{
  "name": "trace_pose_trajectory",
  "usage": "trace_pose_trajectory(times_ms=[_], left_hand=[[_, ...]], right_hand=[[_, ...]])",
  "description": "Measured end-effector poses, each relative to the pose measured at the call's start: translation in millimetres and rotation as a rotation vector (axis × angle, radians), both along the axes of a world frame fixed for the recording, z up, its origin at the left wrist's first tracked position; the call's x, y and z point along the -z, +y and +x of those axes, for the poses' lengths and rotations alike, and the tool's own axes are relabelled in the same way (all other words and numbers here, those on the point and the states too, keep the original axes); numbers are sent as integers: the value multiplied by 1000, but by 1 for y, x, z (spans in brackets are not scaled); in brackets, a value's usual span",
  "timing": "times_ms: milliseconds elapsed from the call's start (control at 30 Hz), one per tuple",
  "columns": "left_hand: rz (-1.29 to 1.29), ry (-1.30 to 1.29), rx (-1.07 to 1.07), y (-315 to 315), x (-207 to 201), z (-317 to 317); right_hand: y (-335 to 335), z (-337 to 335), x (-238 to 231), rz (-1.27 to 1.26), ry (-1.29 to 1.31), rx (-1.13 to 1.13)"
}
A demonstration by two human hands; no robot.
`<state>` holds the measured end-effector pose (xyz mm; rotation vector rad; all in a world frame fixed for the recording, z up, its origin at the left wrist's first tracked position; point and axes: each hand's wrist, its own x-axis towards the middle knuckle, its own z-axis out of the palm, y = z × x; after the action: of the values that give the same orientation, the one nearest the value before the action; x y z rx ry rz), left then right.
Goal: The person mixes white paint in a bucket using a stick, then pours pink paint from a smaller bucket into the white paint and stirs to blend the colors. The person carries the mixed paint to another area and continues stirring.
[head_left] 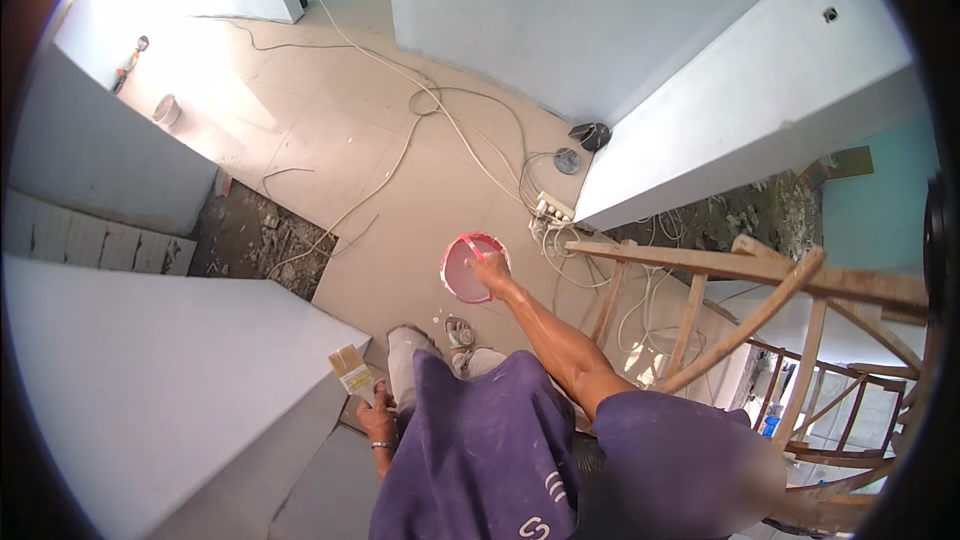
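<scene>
- The red-rimmed round plastic bucket is at the centre of the frame, its open mouth facing the camera; whether its base hangs or rests on the floor cannot be told.
- The right hand is at the bucket's right side, fingers closed around the red handle. It is the nearer hand to the bucket.
- The flat paintbrush with pale bristles and a light handle is in the lower left-centre of the frame, well apart from the bucket.
- The left hand holds the brush handle; its fingers are narrowed around the grip.
- The brush's long axis slants from lower right to upper left, bristles at the upper end. The bucket lies up and to the right of the bristles, so the tip points away from its mouth.
- The smooth pale blue-white block surface fills the lower left; its corner is just beside the bristles. Contact cannot be confirmed.
- Right of the bucket, the brown wooden trestle frame spans the right side. Above it, a white multi-socket power strip sits on the beige tiled floor.
</scene>
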<state>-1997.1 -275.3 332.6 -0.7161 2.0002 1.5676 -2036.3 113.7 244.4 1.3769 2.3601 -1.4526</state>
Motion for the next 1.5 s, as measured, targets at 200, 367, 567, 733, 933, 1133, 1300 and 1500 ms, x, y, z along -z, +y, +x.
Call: trace_pose_trajectory(times_ms=[200, 367, 567, 733, 933, 1133, 1300, 1500], left_hand=[[-63, -78, -107, 52, 13, -183], [-77, -140, -308, 37, 57, -325], [-119, -209, -349, 69, 76, -527], [-174, -79, -323, 100, 101, -671], [-136, -253, -583, 153, 148, -790], [-62, -506, -561, 203, 120, -869], [-143, -613, -595, 222, 71, -998], [-32, -653, -881, 196, 84, -1184]], right_hand=[[120, -142, 15, -178, -104, 220], [178, -263, 35, -259, -116, 348], [243, -373, 37, -273, -114, 670], [305, -489, 64, -395, -63, 642], [339, -697, 81, -426, -228, 641], [363, -903, 94, -402, -236, 556], [343, -1108, 60, -434, -190, 394], [313, -1337, 64, -434, -194, 227]])
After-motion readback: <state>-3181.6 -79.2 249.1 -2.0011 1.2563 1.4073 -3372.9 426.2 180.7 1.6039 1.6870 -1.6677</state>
